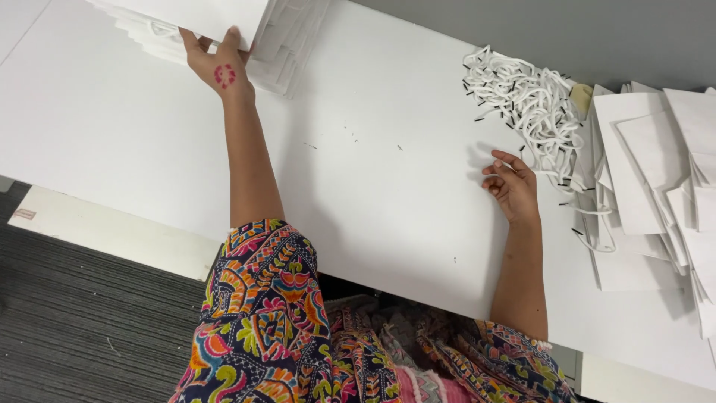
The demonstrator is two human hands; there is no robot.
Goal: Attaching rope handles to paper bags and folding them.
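- White table point(388, 201) fills most of the view; grey wall behind, dark ribbed carpet at lower left.
- Stack of flat white paper bags point(224, 22) at far left edge; my left hand point(218, 63), red stamp on its back, grips the top bag.
- Second fanned pile of white bags point(649, 179) lies at right.
- Tangle of white cord handles point(522, 101) with black tips sits between, beside that pile.
- My right hand point(511, 183) rests on the table, fingers loosely curled, holding nothing, near the cords.
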